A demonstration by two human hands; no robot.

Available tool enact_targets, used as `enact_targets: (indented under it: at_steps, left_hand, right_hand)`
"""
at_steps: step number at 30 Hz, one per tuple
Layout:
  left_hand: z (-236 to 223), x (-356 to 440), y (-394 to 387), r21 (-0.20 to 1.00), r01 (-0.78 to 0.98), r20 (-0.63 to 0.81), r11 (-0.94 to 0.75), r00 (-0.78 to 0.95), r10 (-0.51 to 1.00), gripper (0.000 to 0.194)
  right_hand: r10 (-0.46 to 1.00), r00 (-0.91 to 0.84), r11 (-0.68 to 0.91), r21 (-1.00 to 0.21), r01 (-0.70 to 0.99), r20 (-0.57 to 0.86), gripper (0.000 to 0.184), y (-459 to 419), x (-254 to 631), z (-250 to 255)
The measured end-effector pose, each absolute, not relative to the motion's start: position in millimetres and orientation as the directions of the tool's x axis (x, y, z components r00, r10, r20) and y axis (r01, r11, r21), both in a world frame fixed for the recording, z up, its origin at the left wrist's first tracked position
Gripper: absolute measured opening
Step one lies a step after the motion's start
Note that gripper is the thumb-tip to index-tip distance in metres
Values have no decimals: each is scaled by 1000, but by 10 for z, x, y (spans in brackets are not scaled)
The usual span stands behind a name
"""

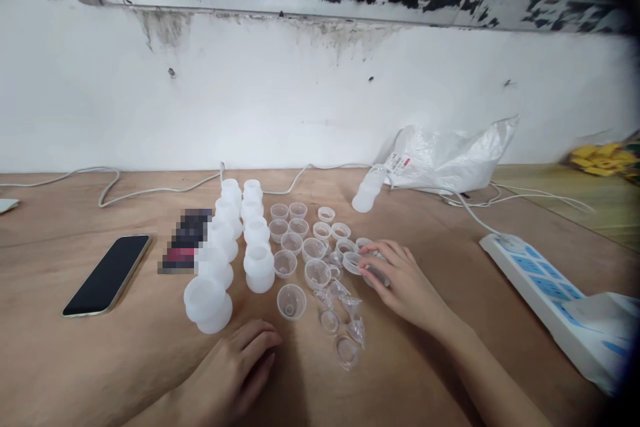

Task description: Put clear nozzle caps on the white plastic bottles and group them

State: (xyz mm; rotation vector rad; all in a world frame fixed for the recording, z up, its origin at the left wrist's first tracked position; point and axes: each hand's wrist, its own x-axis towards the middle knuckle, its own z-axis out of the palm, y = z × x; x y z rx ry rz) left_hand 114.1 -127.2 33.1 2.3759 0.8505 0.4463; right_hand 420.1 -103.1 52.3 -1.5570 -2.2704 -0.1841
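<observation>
My right hand (400,277) is bent over a group of translucent plastic screw rings; its fingers close on a ring (379,273) that they partly cover. Another ring (353,263) lies against the fingertips. My left hand (240,360) rests on the table with fingers slightly bent, apart from the thumb, and nothing visible in it. Beyond it stand two rows of milky white plastic bottles (259,267). Between bottles and rings are several clear small cups (291,302). Clear round pieces in crinkled film (346,350) lie nearer me.
At left lie a smartphone (107,275) and a blurred-out dark item (187,240). A white bottle (369,190) lies tilted by a plastic bag (450,157) near the wall. A power strip (540,287) with a plugged-in adapter is at right; a white cable (300,177) runs along the back.
</observation>
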Motion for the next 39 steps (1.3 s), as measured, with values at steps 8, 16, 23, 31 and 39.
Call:
enact_targets:
  at_steps: [8, 16, 23, 31, 39]
  left_hand:
    - [334, 1134, -1259, 596, 473, 111, -649, 752, 650, 25]
    - [348, 1125, -1279, 551, 426, 207, -717, 763, 612, 25]
    - [512, 1042, -1280, 415, 236, 434, -879, 797, 419, 34]
    - [695, 1141, -1343, 726, 273, 416, -631, 556, 720, 36]
    - [974, 1569, -1196, 994, -45, 107, -99, 585, 804, 56]
  right_hand:
    - [874, -314, 379, -116, 918, 370, 12, -1048, 4186, 549]
    - [872, -317, 393, -145, 908, 373, 9, -1059, 4176, 552]
    - [904, -186, 334, -365, 869, 384, 8, -1092, 4210, 583]
    - [712, -381, 630, -297, 717, 590, 14, -1263, 3878, 779]
    - [535, -605, 839, -283, 465, 590, 14, -1236, 3506, 1081]
